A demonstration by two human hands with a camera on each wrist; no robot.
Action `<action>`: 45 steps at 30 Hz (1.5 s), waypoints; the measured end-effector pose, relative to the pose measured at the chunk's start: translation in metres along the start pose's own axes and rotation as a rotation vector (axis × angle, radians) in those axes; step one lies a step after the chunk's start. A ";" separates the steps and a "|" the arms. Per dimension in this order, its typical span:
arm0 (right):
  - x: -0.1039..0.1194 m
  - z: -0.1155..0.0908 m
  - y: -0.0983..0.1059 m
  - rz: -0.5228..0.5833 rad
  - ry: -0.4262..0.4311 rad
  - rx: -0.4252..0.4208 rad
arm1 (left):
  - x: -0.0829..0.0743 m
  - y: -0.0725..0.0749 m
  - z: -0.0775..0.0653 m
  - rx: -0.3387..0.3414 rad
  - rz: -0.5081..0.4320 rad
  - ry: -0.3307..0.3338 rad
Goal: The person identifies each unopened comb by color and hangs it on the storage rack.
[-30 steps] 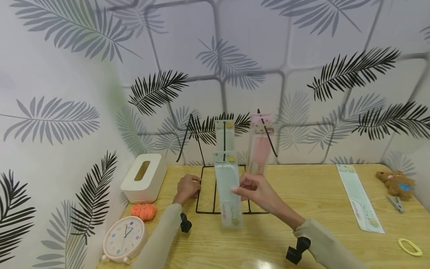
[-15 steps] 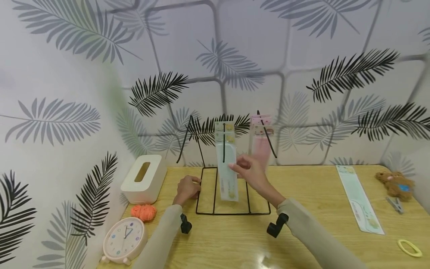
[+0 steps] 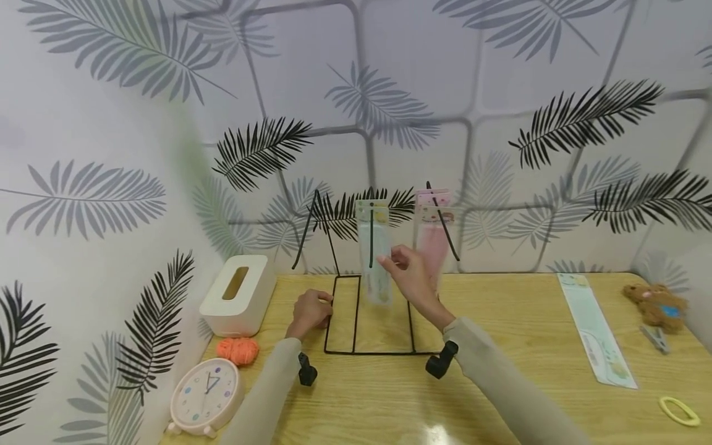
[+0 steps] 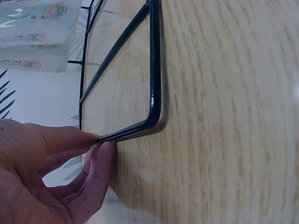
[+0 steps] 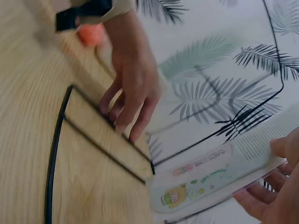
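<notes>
A black wire display rack (image 3: 384, 353) stands on the table. My left hand (image 3: 313, 309) pinches the left side wire of its base, thumb and fingers on either side in the left wrist view. Green packaged combs (image 3: 374, 247) hang on the middle hook, one behind another. My right hand (image 3: 410, 272) holds the front packaged comb (image 5: 205, 179) at its right edge, with the thumb over its face and fingers behind it in the right wrist view. Pink packaged combs (image 3: 432, 241) hang on the right hook, partly behind my right hand. The left hook (image 3: 305, 232) bears nothing.
Left of the rack are a white tissue box (image 3: 236, 293), orange yarn (image 3: 238, 350) and a pink alarm clock (image 3: 206, 395). At right lie another green packaged comb (image 3: 597, 330), a brown plush toy (image 3: 656, 305), a grey clip (image 3: 655, 339) and a yellow ring-shaped item (image 3: 678, 411).
My right hand has moved the front green packaged comb up and back along the middle hook, against the one behind. My left hand has stayed on the rack.
</notes>
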State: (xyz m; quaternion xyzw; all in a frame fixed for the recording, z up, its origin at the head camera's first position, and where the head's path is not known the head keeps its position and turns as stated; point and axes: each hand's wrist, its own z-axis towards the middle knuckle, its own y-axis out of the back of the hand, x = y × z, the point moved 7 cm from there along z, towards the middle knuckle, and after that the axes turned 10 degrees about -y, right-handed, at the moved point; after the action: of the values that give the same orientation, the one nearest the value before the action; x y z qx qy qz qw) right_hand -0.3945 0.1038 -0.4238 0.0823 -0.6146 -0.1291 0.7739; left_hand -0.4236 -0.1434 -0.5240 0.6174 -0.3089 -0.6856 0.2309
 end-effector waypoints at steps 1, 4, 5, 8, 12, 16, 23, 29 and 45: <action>-0.002 -0.001 0.000 -0.020 0.000 0.004 | 0.000 0.000 0.000 -0.002 0.002 0.000; -0.009 -0.009 0.002 -0.097 -0.007 0.015 | 0.002 0.001 0.000 -0.004 0.001 0.002; -0.011 -0.013 0.003 -0.119 -0.015 0.025 | 0.002 0.000 0.000 -0.002 -0.004 0.007; -0.014 -0.026 0.004 -0.173 -0.027 0.042 | 0.003 0.000 0.000 0.004 -0.020 0.019; -0.017 -0.039 0.011 -0.211 -0.037 0.062 | 0.002 0.000 -0.002 0.003 -0.041 0.032; -0.021 -0.050 0.027 -0.251 -0.041 0.089 | 0.001 0.000 -0.002 0.001 -0.050 0.039; -0.025 -0.062 0.075 -0.355 -0.083 0.099 | 0.002 -0.002 -0.001 0.006 -0.046 0.048; -0.034 -0.063 0.130 -0.433 -0.122 0.011 | 0.002 -0.001 0.000 0.006 -0.049 0.045; -0.133 -0.060 0.278 -0.795 -0.483 -0.031 | 0.003 -0.002 0.001 0.002 -0.029 0.042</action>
State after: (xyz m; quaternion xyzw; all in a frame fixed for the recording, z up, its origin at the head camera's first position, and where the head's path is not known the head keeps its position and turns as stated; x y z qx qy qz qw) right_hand -0.3373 0.4067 -0.4820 0.2677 -0.6960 -0.4403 0.5001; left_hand -0.4244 -0.1441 -0.5274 0.6361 -0.2957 -0.6756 0.2268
